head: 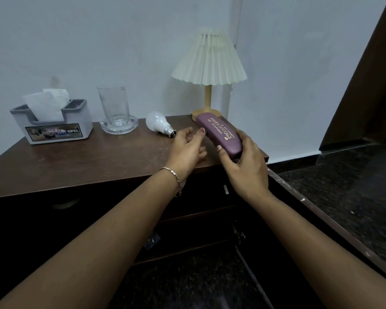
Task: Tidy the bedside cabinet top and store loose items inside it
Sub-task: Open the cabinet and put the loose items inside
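Now the purple case (218,136) sits right of the frame's centre, at the right end of the dark wooden tabletop (87,159). Its long axis runs on a slant. The far end points up and left toward the lamp (208,56) and lies just beside the lamp's base, while the near end points down and right, past the tabletop's front corner. Gold lettering runs along the lid, upside down to the camera.

The right hand (243,166) has its grip around the case's near end, thumb on the left side and fingers curled over the right. Whether the far end rests on the wood I cannot tell.

The left hand (185,150) hangs just left of the case with a wide, relaxed grip that holds nothing. Its thumb tip is close to the case's left edge; contact is unclear. A thin bracelet (174,175) circles that wrist.

A white bulb (157,123) lies on its side just beyond the left hand, its metal cap pointing right toward the case. Farther left, an upright glass (114,103) stands in a clear dish (133,124). At the frame's left a grey tissue holder (54,126) marked OPEL stands near the back edge.
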Demonstrator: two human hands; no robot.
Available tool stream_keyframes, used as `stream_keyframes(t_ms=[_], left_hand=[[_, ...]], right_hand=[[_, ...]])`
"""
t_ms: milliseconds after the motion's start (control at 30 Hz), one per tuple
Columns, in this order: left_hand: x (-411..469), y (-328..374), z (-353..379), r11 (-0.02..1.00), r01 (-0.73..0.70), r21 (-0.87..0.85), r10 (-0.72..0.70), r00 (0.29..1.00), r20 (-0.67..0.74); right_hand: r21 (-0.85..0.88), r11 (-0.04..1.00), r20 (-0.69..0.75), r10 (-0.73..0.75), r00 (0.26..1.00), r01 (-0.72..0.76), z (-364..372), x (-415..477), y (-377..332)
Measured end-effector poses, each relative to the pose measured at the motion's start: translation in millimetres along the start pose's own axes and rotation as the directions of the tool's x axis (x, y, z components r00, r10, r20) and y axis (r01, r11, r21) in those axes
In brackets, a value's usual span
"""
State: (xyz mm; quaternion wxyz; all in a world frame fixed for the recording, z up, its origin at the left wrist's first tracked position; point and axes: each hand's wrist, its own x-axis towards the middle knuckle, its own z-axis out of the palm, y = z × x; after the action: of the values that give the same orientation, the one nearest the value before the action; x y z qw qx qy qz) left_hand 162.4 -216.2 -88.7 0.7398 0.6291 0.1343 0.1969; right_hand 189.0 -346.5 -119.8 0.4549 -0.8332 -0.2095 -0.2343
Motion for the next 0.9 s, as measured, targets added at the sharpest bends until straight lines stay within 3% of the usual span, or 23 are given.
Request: stream_keyframes(t_ms=[133, 300, 567, 900], left_hand=[[-41.6, -1.3, -4.2, 0.965, 0.118, -0.236, -0.083, 0.985, 0.154], [-79.0, -13.4, -15.9, 0.926, 0.24, -0.291, -0.133, 0.93, 0.343], [-105.3, -51.2, -28.3, 0.873, 0.386, -0.296, -0.248, 0.877, 0.413], [-93.1, -103.3, -32.2, 0.824, 0.526, -0.211, -0.439, 0.828, 0.35]], right_hand=[[0.15, 0.989, -0.039, -0.003, 0.999, 0.009, -20.6, -33.6, -4.1], [0.221, 0.962, -0.03, -0.157, 0.987, 0.16, -30.4, -69.8, 10.6], [0.201, 0.952, 0.021, -0.238, 0.971, 0.229, -26.7, -106.1, 28.4], [0.075, 0.987, 0.182, -0.151, 0.972, 0.139, -2.4, -126.8, 69.5]])
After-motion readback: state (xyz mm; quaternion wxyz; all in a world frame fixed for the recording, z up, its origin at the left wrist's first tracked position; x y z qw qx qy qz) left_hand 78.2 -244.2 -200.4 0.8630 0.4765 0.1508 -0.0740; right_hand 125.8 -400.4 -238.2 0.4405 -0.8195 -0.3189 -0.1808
